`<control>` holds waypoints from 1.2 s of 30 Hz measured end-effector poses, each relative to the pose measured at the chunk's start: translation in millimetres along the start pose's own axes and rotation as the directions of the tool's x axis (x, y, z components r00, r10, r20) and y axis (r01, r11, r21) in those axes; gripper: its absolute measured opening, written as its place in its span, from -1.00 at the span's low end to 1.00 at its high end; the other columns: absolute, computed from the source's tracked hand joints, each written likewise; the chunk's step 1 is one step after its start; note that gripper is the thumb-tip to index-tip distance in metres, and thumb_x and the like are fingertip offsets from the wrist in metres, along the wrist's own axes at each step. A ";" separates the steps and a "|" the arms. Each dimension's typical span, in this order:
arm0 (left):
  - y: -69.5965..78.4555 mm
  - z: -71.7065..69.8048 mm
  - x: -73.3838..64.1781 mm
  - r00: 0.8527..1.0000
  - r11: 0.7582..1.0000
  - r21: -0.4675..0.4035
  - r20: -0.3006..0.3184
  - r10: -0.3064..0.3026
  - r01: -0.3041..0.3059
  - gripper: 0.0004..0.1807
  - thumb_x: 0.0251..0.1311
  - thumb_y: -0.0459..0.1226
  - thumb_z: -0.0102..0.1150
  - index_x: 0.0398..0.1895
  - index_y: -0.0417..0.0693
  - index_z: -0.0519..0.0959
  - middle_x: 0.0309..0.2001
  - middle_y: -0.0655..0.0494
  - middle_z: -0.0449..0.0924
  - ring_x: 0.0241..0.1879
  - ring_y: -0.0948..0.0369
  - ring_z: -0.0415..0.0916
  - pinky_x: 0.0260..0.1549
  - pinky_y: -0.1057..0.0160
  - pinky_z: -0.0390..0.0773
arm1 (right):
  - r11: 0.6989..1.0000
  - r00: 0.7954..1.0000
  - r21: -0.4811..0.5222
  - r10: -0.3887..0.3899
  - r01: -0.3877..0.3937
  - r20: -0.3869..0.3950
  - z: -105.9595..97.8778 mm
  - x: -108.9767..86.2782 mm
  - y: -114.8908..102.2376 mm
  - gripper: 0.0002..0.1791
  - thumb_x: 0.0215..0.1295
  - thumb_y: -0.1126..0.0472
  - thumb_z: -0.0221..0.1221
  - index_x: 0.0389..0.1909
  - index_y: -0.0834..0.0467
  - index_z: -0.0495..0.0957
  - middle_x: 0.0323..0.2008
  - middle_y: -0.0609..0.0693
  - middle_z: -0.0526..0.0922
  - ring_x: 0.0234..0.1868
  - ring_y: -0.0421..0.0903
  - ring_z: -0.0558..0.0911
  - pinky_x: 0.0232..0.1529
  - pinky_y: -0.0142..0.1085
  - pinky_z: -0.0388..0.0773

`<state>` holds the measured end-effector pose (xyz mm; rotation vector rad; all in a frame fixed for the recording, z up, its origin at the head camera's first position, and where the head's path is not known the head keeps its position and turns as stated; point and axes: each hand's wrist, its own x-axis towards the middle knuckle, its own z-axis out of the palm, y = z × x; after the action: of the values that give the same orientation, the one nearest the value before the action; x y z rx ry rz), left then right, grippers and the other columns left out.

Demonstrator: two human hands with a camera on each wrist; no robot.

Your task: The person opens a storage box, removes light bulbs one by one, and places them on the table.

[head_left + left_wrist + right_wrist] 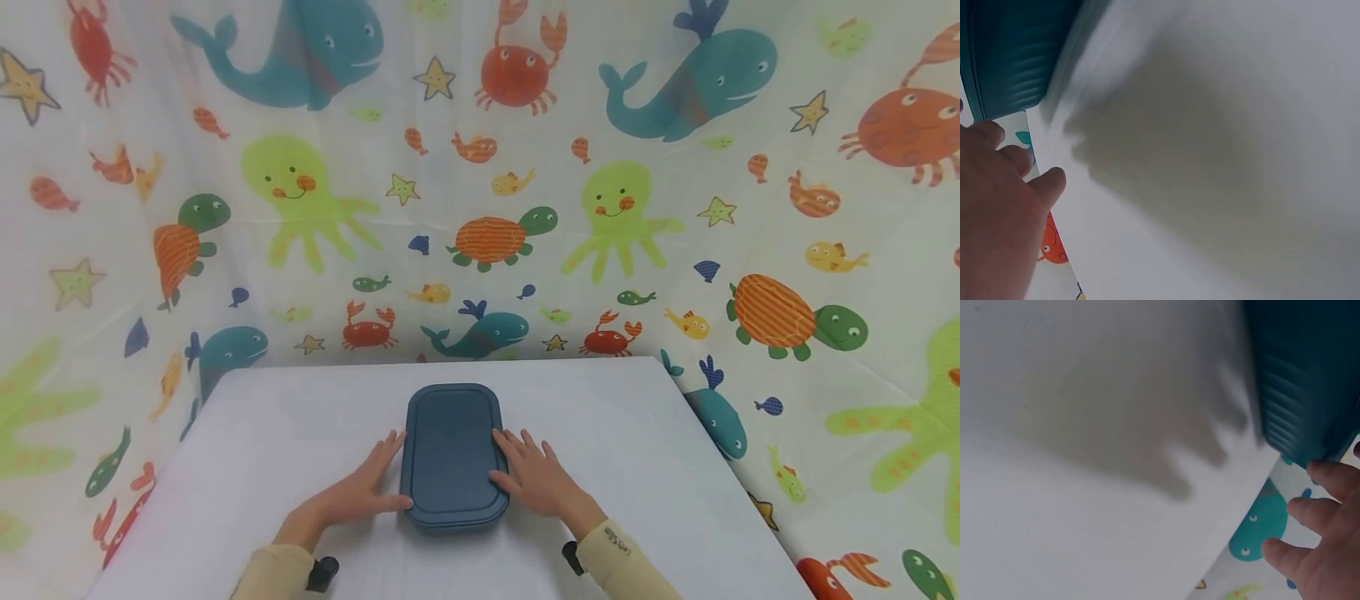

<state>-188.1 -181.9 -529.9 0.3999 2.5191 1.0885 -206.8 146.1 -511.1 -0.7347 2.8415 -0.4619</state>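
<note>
A dark blue box [454,454] sits on the white worktop [622,442], with the left hand [362,490] at its left side and the right hand [542,480] touching its right edge, the fingers [1315,515] of both stretched out and spread apart.

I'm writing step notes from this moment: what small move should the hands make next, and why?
I'd probably curl the left hand and right hand inward against the long sides of the dark blue box. In the head view they flank it, fingers extended rather than wrapped round it, so a firmer two-sided hold seems sensible first.
</note>
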 end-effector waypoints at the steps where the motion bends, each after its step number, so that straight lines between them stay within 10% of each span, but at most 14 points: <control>1: 1.1 0.5 -0.6 1.000 1.000 -0.008 0.011 0.003 -0.003 0.23 0.04 0.21 0.33 0.59 0.19 -0.28 0.57 -0.07 -0.43 0.50 -0.19 -0.48 0.32 -0.40 -0.21 | 1.000 1.000 -0.001 -0.004 0.004 0.006 0.0 0.0 -0.2 -0.20 0.45 -0.31 -0.14 0.54 0.05 0.03 0.48 0.11 0.17 0.49 0.20 0.08 0.37 0.28 0.03; 20: -7.4 13.5 5.7 0.986 0.985 -0.088 0.069 0.155 -0.148 0.46 -0.14 0.06 0.54 0.56 0.14 -0.46 0.54 -0.11 -0.63 0.51 -0.11 -0.51 0.39 -0.25 -0.12 | 0.998 0.989 0.030 -0.056 0.052 0.139 -1.7 -10.1 1.3 0.13 0.13 -0.56 0.00 0.57 0.00 -0.08 0.52 0.11 0.06 0.51 0.13 0.06 0.42 0.19 -0.02; 36: -3.4 14.6 8.8 0.984 0.985 -0.082 0.080 0.160 -0.154 0.48 -0.14 0.08 0.53 0.56 0.12 -0.48 0.52 -0.10 -0.71 0.50 -0.07 -0.59 0.38 -0.28 -0.16 | 0.996 0.989 -0.005 -0.085 0.086 0.119 0.1 -12.7 2.3 0.25 0.01 -0.60 0.07 0.56 0.05 -0.08 0.52 0.18 -0.01 0.51 0.15 0.03 0.43 0.16 0.00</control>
<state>-190.0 -171.4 -543.7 0.6200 2.3962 1.1939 -196.8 154.2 -510.9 -0.8587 2.7121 -0.4015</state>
